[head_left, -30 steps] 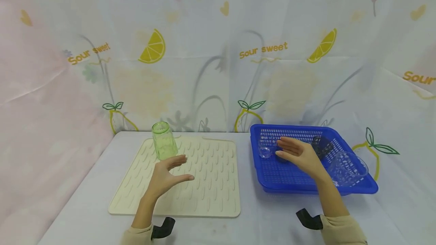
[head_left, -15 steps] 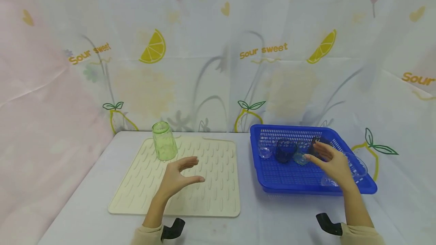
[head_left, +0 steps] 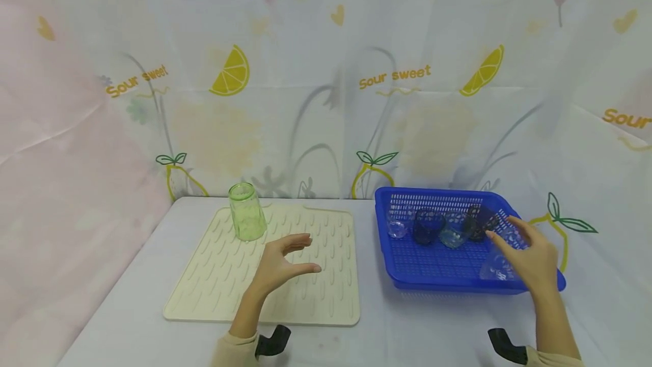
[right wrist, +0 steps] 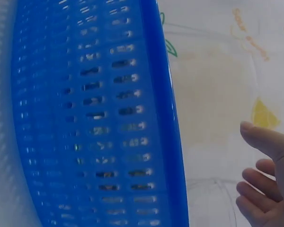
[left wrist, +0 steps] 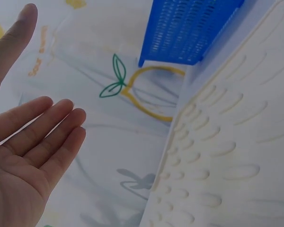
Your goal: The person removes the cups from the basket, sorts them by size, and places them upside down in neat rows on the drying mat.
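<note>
My right hand (head_left: 535, 256) is at the right end of the blue basket (head_left: 433, 283), thumb and fingers spread apart. Its fingertips overlap a large clear glass (head_left: 495, 266) there, which the hand partly hides. In the right wrist view, the faint rim of this glass (right wrist: 213, 201) shows beside the fingers, with nothing between thumb and fingers. Over the cream ridged mat (head_left: 326, 299) hovers my left hand (head_left: 280, 265), thumb apart from straight fingers, holding nothing. A green glass (head_left: 248, 217) stands at the mat's back left, beyond that hand.
Along the basket's back sit a small clear glass (head_left: 397, 227), a dark blue glass (head_left: 427, 230), a light blue glass (head_left: 452, 234) and a dark glass (head_left: 477, 225). A lemon-print cloth (head_left: 326, 129) hangs behind the white table (head_left: 374, 327).
My right hand has moved right across the basket, from over the middle glasses to the large clear glass. My left hand has drifted right over the mat. The green glass stays put.
</note>
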The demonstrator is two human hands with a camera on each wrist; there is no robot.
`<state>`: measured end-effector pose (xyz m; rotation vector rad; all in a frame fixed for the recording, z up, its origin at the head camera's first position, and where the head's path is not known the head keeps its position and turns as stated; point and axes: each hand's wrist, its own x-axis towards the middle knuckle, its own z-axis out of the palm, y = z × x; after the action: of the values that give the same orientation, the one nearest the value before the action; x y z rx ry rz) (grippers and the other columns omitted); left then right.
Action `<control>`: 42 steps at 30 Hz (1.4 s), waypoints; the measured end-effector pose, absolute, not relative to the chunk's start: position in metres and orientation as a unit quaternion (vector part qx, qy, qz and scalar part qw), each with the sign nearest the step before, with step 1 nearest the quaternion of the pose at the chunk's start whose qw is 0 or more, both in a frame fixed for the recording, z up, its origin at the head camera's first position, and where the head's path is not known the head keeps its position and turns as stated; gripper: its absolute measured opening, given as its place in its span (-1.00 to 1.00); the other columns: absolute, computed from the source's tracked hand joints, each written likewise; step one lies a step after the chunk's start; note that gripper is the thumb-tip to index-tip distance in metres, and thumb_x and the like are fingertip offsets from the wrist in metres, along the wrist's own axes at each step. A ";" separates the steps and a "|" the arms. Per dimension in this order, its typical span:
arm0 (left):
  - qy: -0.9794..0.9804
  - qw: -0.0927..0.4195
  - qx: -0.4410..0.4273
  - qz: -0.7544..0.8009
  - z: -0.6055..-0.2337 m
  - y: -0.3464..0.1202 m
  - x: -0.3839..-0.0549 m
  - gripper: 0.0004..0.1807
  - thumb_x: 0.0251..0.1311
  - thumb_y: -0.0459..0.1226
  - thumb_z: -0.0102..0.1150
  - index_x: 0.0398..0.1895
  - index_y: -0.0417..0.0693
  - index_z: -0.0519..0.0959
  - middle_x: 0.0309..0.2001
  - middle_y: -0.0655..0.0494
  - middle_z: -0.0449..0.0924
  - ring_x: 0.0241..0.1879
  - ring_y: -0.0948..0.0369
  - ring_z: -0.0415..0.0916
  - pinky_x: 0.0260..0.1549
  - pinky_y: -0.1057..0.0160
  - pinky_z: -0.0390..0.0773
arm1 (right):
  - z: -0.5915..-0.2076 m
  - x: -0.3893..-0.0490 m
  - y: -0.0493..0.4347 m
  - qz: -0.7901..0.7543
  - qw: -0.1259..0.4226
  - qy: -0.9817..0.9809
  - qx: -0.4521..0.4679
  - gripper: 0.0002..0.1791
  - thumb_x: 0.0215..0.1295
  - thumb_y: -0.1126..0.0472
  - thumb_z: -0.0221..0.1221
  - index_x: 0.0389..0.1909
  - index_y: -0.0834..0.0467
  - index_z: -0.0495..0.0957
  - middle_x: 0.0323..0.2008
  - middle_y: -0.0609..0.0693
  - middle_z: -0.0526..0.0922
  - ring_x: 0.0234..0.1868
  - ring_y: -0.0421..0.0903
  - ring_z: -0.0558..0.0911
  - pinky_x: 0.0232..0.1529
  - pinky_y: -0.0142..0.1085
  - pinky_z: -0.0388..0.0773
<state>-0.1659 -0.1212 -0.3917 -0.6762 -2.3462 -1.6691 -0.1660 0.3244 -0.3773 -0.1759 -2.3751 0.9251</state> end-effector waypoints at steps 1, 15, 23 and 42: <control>-0.788 0.090 -0.229 -0.564 -0.392 -0.120 -0.167 -0.39 -0.23 -0.50 0.47 0.01 -0.50 0.48 -0.11 -0.31 0.61 -0.09 -0.20 0.56 0.00 -0.10 0.55 | -0.378 -0.165 0.326 0.337 0.292 -0.893 -0.068 -0.35 0.10 0.12 0.34 0.16 0.37 0.42 0.11 0.40 0.47 0.13 0.35 0.43 0.23 -0.06 0.42; -0.772 0.076 -0.244 -0.582 -0.416 -0.102 -0.189 -0.33 -0.25 -0.34 0.54 0.05 -0.33 0.52 -0.09 -0.15 0.65 -0.07 -0.03 0.60 0.04 0.05 0.56 | -0.393 -0.157 0.346 0.293 0.252 -0.918 -0.092 -0.04 0.06 0.03 0.32 0.33 0.47 0.08 0.28 0.55 0.08 0.33 0.45 0.03 0.30 0.35 -0.04; -0.770 0.069 -0.257 -0.580 -0.410 -0.090 -0.194 -0.32 -0.27 -0.33 0.55 0.06 -0.31 0.53 -0.09 -0.12 0.65 -0.05 -0.09 0.58 0.04 0.03 0.56 | -0.403 -0.154 0.349 0.337 0.208 -0.906 -0.147 0.06 0.09 0.01 0.30 0.39 0.45 -0.09 0.32 0.54 -0.01 0.31 0.46 0.07 0.30 0.33 0.02; -0.772 0.095 -0.294 -0.556 -0.392 -0.081 -0.208 -0.32 -0.31 -0.36 0.56 0.03 -0.31 0.55 -0.10 -0.11 0.66 -0.08 -0.02 0.61 -0.01 0.09 0.60 | -0.403 -0.157 0.350 0.373 0.126 -0.895 -0.209 0.21 0.06 -0.12 0.32 0.38 0.50 -0.23 0.23 0.56 0.18 0.24 0.45 0.20 0.27 0.31 0.04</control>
<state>-0.2081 -0.0812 -0.3915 -0.8705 -2.2879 -1.6490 -0.1567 0.3498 -0.4028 -0.6094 -2.6058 1.0866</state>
